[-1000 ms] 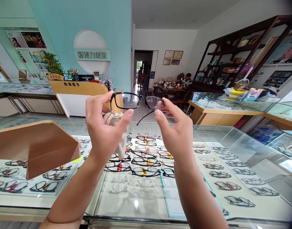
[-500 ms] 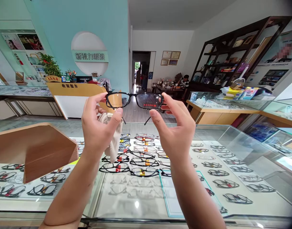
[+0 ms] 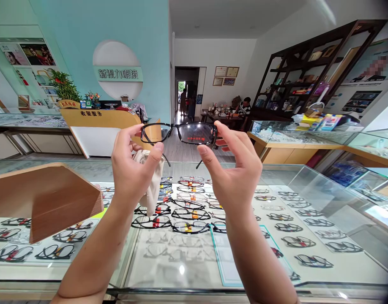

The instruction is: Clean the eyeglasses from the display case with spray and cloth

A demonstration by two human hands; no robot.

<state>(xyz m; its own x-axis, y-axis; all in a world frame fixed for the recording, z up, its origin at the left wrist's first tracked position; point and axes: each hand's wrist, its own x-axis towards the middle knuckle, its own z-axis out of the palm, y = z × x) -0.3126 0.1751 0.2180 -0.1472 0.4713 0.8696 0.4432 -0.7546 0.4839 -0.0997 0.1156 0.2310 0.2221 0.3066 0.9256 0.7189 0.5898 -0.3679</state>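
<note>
Black-framed glasses [image 3: 175,131] are held up level in front of me, with red lettering on the right-hand lens and the temple arms folding down and away. My left hand [image 3: 133,162] pinches their left end between thumb and fingers. A pale cloth [image 3: 152,185] hangs from the same hand, bunched under its fingers. The right end of the frame is gripped by my right hand [image 3: 233,164], thumb below and index finger on top. Rows of glasses [image 3: 190,214] lie below, inside the glass display case [image 3: 168,278].
A brown wooden box-like object [image 3: 64,198] stands on the case at the left. A teal-edged tray [image 3: 224,261] lies under my right forearm. Farther off are a counter [image 3: 99,139], dark shelves [image 3: 292,63] and a seated person [image 3: 245,106] by a table.
The glasses have tilted slightly between my hands, and the reflections on the lenses have shifted. Both hands have moved slightly to the right, keeping their hold.
</note>
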